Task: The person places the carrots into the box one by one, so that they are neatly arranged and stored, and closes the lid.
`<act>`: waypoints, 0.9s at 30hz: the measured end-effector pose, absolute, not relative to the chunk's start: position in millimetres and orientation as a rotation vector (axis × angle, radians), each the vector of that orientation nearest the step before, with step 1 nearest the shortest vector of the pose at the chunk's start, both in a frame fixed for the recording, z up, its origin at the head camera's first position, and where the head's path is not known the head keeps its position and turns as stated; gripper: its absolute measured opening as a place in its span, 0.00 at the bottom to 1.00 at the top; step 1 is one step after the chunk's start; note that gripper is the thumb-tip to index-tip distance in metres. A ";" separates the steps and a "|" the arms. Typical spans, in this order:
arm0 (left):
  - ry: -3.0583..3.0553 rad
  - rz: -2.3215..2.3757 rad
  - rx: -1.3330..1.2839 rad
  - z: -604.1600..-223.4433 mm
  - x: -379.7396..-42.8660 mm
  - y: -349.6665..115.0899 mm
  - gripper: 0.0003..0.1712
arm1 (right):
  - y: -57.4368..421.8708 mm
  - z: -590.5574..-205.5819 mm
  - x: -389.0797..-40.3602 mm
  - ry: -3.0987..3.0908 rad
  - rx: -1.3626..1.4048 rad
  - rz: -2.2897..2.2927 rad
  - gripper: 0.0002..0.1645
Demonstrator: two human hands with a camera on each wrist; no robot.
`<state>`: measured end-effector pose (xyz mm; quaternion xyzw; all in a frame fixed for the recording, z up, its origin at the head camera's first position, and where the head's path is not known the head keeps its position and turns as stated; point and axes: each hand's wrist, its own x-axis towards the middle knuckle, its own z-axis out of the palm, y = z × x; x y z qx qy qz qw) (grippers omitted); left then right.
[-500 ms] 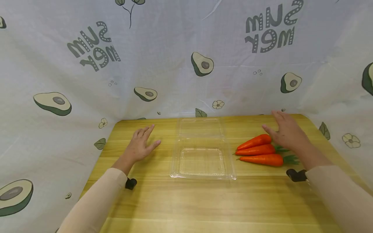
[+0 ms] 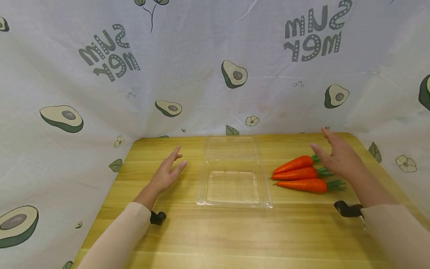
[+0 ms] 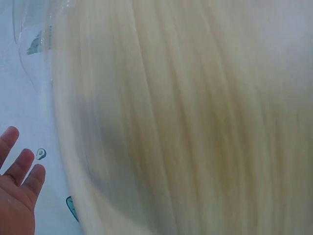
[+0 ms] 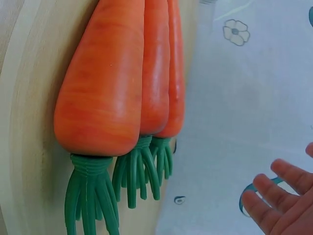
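Three orange carrots with green tops lie side by side on the right of the table; the nearest carrot [image 2: 304, 185] shows large in the right wrist view, beside the middle carrot [image 4: 155, 73] and the far carrot [image 4: 176, 83]. Just beyond their green tops hovers my right hand [image 2: 342, 157], fingers spread and nothing in it. A clear plastic clamshell box [image 2: 234, 203] stands at the table's middle with its lid [image 2: 231, 146] folded back, away from me. To the left of the box, my left hand [image 2: 164, 175] is held over the table, fingers extended, holding nothing.
The wooden table [image 2: 215, 235] runs to a pale cloth [image 2: 195, 74] printed with avocados, which hangs along the back and both sides. A black wrist mount [image 2: 158, 218] sticks out below the left hand, another mount [image 2: 347, 209] below the right.
My right hand has moved a little to the right, uncovering more of the carrots' green tops. My left hand has turned and shifted slightly. The box and carrots stay in place.
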<state>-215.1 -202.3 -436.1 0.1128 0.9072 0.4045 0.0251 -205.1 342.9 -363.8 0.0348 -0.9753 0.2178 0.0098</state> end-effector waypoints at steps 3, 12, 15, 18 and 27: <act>2.748 1.375 0.374 -438.3 -212.9 -196.8 0.41 | 343.5 -364.4 -201.9 -3.026 0.109 0.689 0.52; 2.633 1.591 0.312 -444.8 -205.0 -175.6 0.40 | 343.3 -368.0 -191.8 -2.984 0.117 0.817 0.50; 2.635 1.629 0.284 -447.4 -203.1 -168.1 0.39 | 343.4 -371.4 -188.7 -2.977 0.112 0.850 0.50; 2.610 1.664 0.273 -444.8 -198.6 -160.2 0.38 | 345.3 -376.5 -185.8 -2.983 0.098 0.872 0.50; 2.530 1.791 0.226 -459.4 -198.3 -147.0 0.37 | 350.4 -395.9 -176.4 -3.001 0.071 0.916 0.45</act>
